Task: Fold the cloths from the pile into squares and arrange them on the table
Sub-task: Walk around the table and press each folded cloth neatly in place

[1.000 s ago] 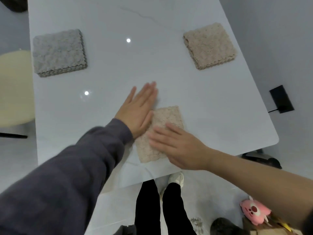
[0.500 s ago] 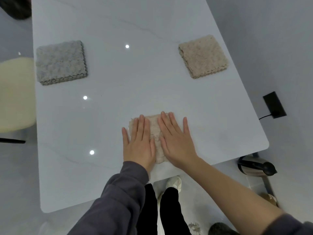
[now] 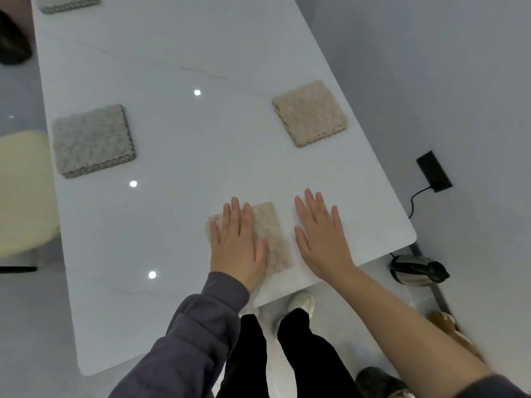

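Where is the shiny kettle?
In the head view, the kettle sits on the floor at right, beside the near right corner of the table.

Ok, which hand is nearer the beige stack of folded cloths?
Right. The right hand sits on the near side of the beige stack; the left hand rests on the single beige cloth, farther left.

Cool, dim, even light is falling from overhead, leaving three small glare spots point(image 3: 197, 92) shining on the glossy white table point(image 3: 178, 133). Shadows are staying faint. Wide-angle distortion is bending the frame's edges, and the lower right is blurring.
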`<state>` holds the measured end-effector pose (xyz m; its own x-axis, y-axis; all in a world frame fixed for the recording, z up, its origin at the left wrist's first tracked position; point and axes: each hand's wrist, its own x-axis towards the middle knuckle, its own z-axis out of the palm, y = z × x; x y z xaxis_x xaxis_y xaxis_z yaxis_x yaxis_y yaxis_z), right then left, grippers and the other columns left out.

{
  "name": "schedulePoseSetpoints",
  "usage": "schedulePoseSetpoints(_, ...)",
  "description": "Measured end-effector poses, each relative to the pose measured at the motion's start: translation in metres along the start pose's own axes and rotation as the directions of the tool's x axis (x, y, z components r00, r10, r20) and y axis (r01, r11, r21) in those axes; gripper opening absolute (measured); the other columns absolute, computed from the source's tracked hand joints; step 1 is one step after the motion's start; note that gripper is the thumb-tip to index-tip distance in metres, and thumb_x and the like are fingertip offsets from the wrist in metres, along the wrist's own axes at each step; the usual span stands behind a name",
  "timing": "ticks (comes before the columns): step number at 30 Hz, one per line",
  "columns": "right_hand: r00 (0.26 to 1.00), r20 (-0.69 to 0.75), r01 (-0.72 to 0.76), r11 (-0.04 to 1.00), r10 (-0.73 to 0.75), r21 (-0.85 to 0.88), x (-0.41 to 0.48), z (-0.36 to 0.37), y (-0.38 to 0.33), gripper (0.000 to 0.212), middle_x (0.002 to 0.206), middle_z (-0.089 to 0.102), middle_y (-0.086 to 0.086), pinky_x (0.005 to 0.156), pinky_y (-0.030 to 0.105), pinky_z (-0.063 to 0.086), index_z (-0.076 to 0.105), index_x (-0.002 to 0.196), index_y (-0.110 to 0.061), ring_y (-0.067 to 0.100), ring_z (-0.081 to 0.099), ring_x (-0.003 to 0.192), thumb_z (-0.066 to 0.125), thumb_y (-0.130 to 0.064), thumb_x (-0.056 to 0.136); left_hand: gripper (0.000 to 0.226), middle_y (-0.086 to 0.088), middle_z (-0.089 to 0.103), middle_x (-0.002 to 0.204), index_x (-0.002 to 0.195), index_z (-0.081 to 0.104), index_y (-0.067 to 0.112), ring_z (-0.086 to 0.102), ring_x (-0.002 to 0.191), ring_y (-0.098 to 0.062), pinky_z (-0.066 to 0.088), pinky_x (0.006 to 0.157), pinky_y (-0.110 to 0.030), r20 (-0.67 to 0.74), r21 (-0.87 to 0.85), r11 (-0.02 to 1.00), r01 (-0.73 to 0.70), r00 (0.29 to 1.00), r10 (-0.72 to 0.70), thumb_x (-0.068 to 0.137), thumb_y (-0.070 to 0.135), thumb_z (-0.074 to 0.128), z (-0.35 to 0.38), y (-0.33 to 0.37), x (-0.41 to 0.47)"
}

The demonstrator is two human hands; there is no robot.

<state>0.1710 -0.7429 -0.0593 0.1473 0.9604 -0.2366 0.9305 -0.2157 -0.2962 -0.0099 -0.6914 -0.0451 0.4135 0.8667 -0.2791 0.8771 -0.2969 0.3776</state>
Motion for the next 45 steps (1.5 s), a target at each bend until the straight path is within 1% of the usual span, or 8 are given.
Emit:
schedulePoseSetpoints(3, 0.999, 0.011, -0.042, 0.999, 0.041, 0.027, -0.003, -0.019, 0.017, 0.063, 0.162, -0.011, -0.004, 0.121, 0.043, -0.001, 0.001, 0.155, -0.025, 0.012, -0.017, 0.147, 0.005, -0.045, 0.096, 0.065, -0.006, -0.016, 0.161, 0.154, -0.002, 0.015, -0.019, 0.147, -0.019, -0.007, 0.119, -0.043, 0.037, -0.044, 0.999, 0.018, 0.999, -0.017, 0.097, 0.040, 0.016, -0.005, 0.023, 0.004)
schedulePoseSetpoints(7, 0.998, 0.026, -0.059, 0.998, 0.059, 0.028, 0.005, -0.048, 0.047, 0.057, 0.163, -0.007, -0.003, 0.122, 0.044, 0.003, 0.003, 0.156, -0.024, 0.017, -0.012, 0.150, 0.024, -0.035, 0.104, 0.074, -0.004, -0.017, 0.161, 0.154, -0.005, 0.017, -0.019, 0.147, -0.019, -0.008, 0.118, -0.042, 0.052, -0.039, 0.999, -0.024, 0.998, 0.026, 0.088, 0.049, 0.002, -0.002, 0.063, 0.015)
schedulePoseSetpoints(11, 1.000, 0.010, -0.009, 0.999, 0.009, 0.052, 0.023, -0.077, 0.095, 0.056, 0.164, 0.001, -0.002, 0.122, 0.042, 0.005, 0.010, 0.156, -0.022, 0.018, -0.006, 0.151, 0.029, -0.032, 0.104, 0.064, -0.005, -0.017, 0.161, 0.154, -0.003, 0.017, -0.019, 0.147, -0.020, -0.009, 0.119, -0.044, 0.034, -0.019, 1.000, -0.004, 0.999, 0.005, 0.101, 0.039, 0.024, 0.010, 0.113, 0.042)
schedulePoseSetpoints(16, 0.990, 0.101, 0.086, 0.993, -0.093, 0.075, 0.045, -0.097, 0.172, 0.053, 0.163, 0.011, 0.002, 0.121, 0.044, 0.014, 0.020, 0.154, -0.019, 0.019, 0.004, 0.151, 0.033, -0.031, 0.104, 0.062, -0.005, -0.010, 0.162, 0.155, 0.006, 0.016, -0.014, 0.148, -0.020, -0.009, 0.119, -0.043, -0.032, -0.106, 0.983, 0.148, 0.988, -0.152, 0.101, 0.035, 0.030, 0.036, 0.181, 0.075)
schedulePoseSetpoints(19, 0.979, 0.133, 0.148, 0.987, -0.156, 0.068, 0.058, -0.111, 0.218, 0.052, 0.162, 0.016, 0.004, 0.119, 0.039, 0.015, 0.024, 0.153, -0.017, 0.021, 0.010, 0.150, 0.035, -0.029, 0.104, 0.061, -0.005, -0.007, 0.162, 0.154, 0.010, 0.016, -0.012, 0.148, -0.020, -0.008, 0.119, -0.043, -0.044, -0.164, 0.955, 0.248, 0.965, -0.258, 0.100, 0.034, 0.032, 0.053, 0.224, 0.087)
schedulePoseSetpoints(27, 0.945, 0.183, 0.262, 0.962, -0.272, 0.080, 0.096, -0.155, 0.292, 0.051, 0.161, 0.021, 0.004, 0.118, 0.037, 0.018, 0.028, 0.152, -0.018, 0.021, 0.017, 0.148, 0.036, -0.031, 0.103, 0.059, -0.007, -0.001, 0.162, 0.153, 0.017, 0.015, -0.007, 0.149, -0.023, -0.002, 0.119, -0.048, -0.094, -0.221, 0.898, 0.382, 0.908, -0.409, 0.099, 0.032, 0.035, 0.073, 0.303, 0.124)
schedulePoseSetpoints(39, 0.897, 0.241, 0.357, 0.929, -0.371, 0.100, 0.190, -0.180, 0.296, 0.051, 0.161, 0.019, 0.001, 0.119, 0.035, 0.018, 0.026, 0.153, -0.020, 0.018, 0.016, 0.148, 0.034, -0.031, 0.104, 0.059, -0.010, 0.003, 0.162, 0.151, 0.024, 0.012, -0.004, 0.149, -0.026, 0.001, 0.119, -0.050, -0.169, -0.236, 0.870, 0.434, 0.863, -0.476, 0.097, 0.030, 0.041, 0.059, 0.301, 0.202)
schedulePoseSetpoints(45, 0.879, 0.261, 0.381, 0.917, -0.399, 0.117, 0.241, -0.178, 0.280, 0.050, 0.161, 0.019, -0.001, 0.119, 0.035, 0.019, 0.026, 0.153, -0.021, 0.016, 0.015, 0.148, 0.034, -0.030, 0.104, 0.073, -0.014, 0.009, 0.161, 0.150, 0.027, 0.009, 0.001, 0.149, -0.029, 0.003, 0.119, -0.051, -0.211, -0.261, 0.861, 0.437, 0.844, -0.492, 0.086, 0.042, 0.016, 0.052, 0.286, 0.227)
